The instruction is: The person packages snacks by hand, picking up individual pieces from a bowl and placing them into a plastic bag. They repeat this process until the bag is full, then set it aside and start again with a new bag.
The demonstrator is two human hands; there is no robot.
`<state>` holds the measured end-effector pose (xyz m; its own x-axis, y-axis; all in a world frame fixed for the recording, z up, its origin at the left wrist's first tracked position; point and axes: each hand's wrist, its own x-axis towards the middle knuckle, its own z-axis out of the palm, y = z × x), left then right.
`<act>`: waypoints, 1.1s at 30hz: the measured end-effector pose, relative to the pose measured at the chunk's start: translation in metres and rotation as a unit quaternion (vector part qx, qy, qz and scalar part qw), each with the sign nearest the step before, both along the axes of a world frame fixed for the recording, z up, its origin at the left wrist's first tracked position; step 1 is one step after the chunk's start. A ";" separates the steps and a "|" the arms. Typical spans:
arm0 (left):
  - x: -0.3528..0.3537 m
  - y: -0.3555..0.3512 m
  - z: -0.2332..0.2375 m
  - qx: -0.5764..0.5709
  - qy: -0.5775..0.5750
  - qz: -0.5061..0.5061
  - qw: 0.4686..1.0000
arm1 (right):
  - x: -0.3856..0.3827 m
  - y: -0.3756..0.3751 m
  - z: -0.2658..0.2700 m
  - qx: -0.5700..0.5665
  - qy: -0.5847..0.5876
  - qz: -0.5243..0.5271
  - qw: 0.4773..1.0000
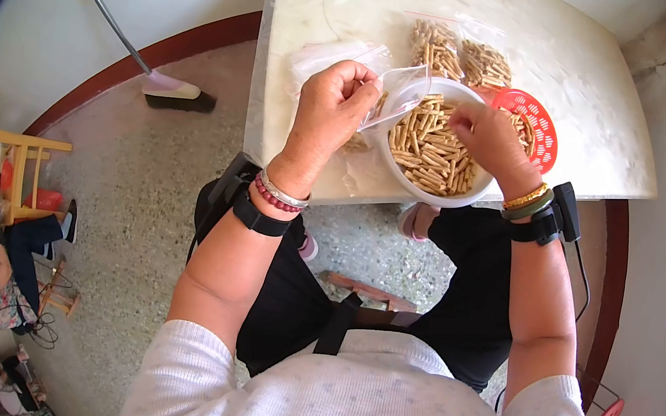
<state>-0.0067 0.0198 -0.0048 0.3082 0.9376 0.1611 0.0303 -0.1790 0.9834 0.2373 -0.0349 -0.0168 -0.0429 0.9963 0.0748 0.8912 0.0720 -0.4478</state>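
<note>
Clear plastic bag (406,91) is pinched by L hand (333,105) at L side of white bowl (438,200). Cut sticks (428,155) are held in bowl, nearer R hand (497,145); R fingers are curled, contents (if any) can't be determined.

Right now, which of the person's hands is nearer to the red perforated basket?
The right. The right hand is over the right part of the white bowl, close beside the red basket. The left hand is beyond the bowl's left side, holding a clear bag.
</note>
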 end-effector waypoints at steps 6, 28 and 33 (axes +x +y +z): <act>0.000 0.001 -0.004 0.020 0.015 -0.027 0.999 | 0.002 -0.018 -0.003 -0.107 -0.040 0.071 0.991; 0.000 0.003 -0.005 0.032 -0.008 -0.007 0.999 | -0.006 -0.031 -0.016 -0.128 -0.149 0.058 0.979; -0.002 0.005 -0.007 0.034 0.001 -0.016 0.999 | 0.001 -0.026 -0.008 -0.117 -0.112 0.049 0.986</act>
<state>-0.0089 0.0249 -0.0121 0.3385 0.9141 0.2233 0.0248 -0.2459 0.9690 0.2383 -0.0609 -0.0246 -0.1294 0.9752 -0.1798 0.9634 0.0807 -0.2555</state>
